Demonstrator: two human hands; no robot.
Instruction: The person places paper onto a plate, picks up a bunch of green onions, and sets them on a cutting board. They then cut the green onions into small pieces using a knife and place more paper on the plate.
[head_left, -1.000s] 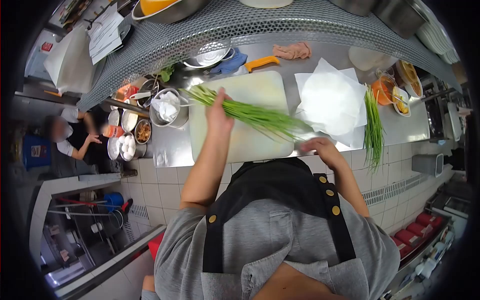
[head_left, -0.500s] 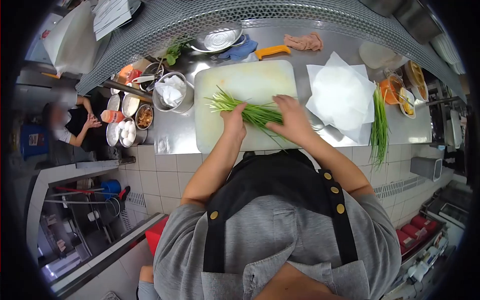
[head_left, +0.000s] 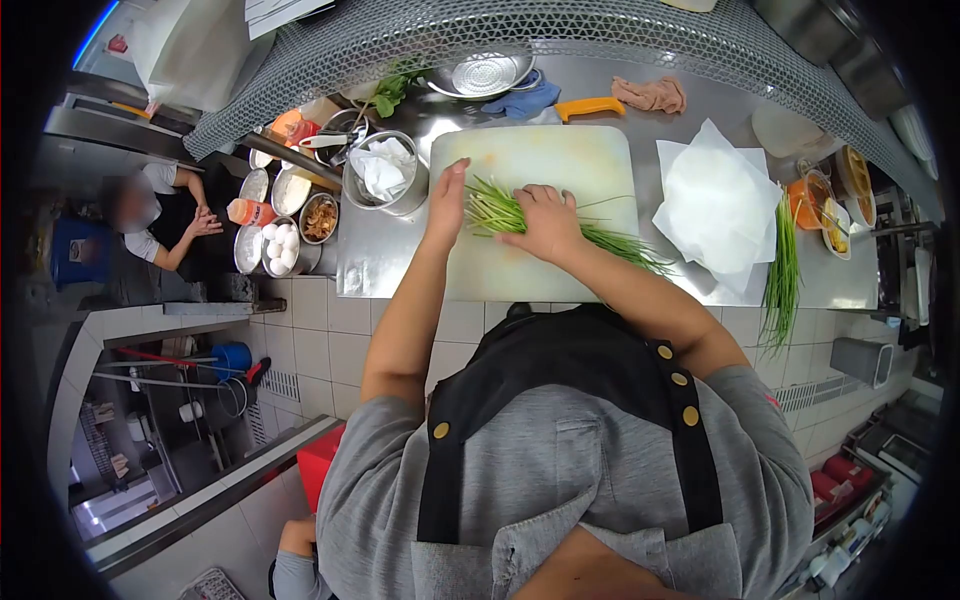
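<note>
A bunch of chives [head_left: 497, 207] lies slantwise on the white cutting board [head_left: 535, 150], its pale ends toward the left and its green tips reaching the board's right front edge. My right hand [head_left: 548, 222] is over the middle of the bunch, fingers curled around it. Beside the pale ends, my left hand [head_left: 448, 205] is held upright at the board's left side with its fingers straight, apart from the chives and holding nothing. A knife with an orange handle [head_left: 590, 107] rests behind the board.
White paper sheets [head_left: 712, 205] and more chives [head_left: 783, 265] overhanging the counter edge are to the right. A metal pot with white paper [head_left: 408, 195], bowls and eggs [head_left: 281, 250] stand left. A mesh shelf [head_left: 400, 50] hangs above. Another person [head_left: 165, 215] stands far left.
My left hand has let go of the bunch and moved left, its fingers now straight. My right hand has shifted toward the pale ends and closed over the chives. The view has shifted slightly.
</note>
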